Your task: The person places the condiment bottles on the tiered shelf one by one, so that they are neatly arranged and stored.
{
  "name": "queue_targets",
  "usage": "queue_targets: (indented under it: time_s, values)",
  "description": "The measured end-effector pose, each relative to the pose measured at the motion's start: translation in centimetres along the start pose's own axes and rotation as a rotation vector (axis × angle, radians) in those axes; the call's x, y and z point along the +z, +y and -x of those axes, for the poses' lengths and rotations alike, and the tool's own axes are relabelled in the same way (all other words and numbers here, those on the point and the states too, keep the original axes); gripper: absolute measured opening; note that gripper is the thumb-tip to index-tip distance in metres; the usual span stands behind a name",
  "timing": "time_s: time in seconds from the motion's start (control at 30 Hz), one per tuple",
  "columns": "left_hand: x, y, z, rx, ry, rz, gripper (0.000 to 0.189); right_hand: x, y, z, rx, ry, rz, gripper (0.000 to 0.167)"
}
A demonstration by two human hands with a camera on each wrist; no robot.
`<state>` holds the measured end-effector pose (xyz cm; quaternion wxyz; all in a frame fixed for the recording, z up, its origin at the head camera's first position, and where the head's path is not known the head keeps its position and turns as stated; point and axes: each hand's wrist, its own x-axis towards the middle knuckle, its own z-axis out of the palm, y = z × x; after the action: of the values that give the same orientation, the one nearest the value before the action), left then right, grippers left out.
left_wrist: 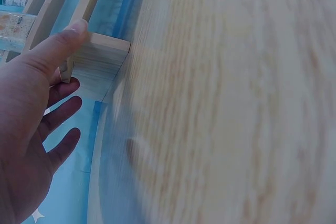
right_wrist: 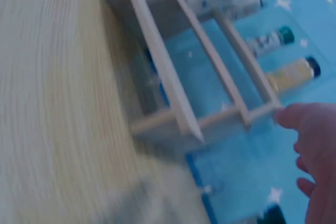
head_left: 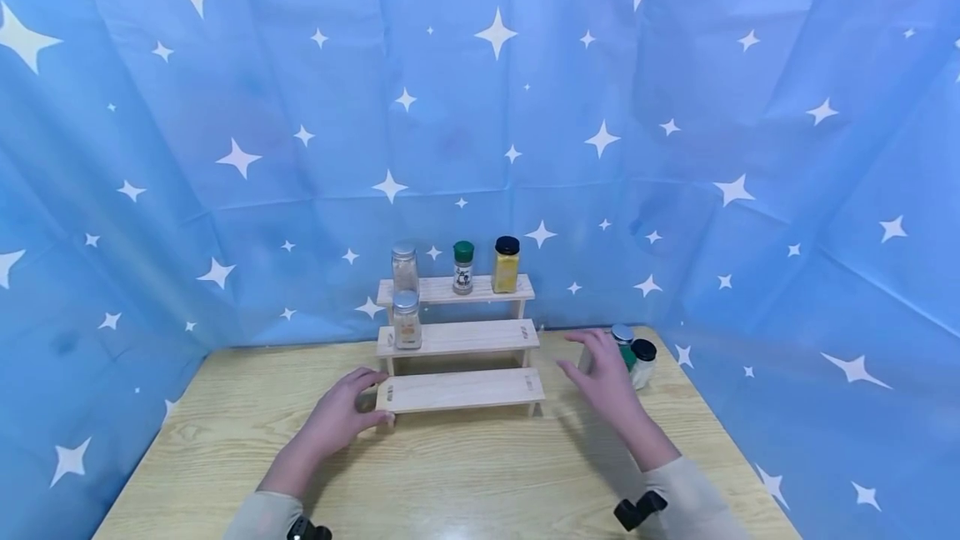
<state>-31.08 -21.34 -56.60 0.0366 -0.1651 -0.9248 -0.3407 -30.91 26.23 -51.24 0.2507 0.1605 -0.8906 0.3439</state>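
A three-tier wooden rack (head_left: 465, 390) stands at the table's far side. My left hand (head_left: 337, 415) pinches the left end of its lowest board, thumb on one face, as the left wrist view shows. Spread and holding nothing, my right hand (head_left: 606, 382) hovers right of the rack, close to a group of spice bottles. Among these are a silver-lidded jar (head_left: 622, 333) and a black-lidded jar (head_left: 643, 363); a green one is partly hidden behind the hand. On the top tier are a silver-lidded jar (head_left: 405, 269), a green-capped bottle (head_left: 463, 268) and a yellow spice jar (head_left: 506, 267).
Another silver-lidded jar (head_left: 407, 322) stands at the left of the middle tier. Blue star-patterned cloth (head_left: 450, 140) hangs behind the rack and along both sides of the wooden table (head_left: 465, 482).
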Motion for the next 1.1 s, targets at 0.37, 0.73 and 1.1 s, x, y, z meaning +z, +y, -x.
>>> queue_targets:
  time_s: [0.37, 0.73, 1.1]
  values:
    - [-0.2, 0.2, 0.0, -0.004, 0.001, 0.009, 0.072, -3.4, 4.3, 1.4, 0.046, -0.004, 0.156, 0.045]
    - [0.0, 0.0, 0.1, 0.000, 0.006, -0.003, 0.073, -4.0, 5.7, 1.5, 0.066, -0.032, 0.206, 0.040]
    - [0.0, 0.3, 0.1, -0.009, 0.003, -0.001, 0.071, -3.7, 6.8, 1.2, 0.008, -0.073, 0.305, 0.040]
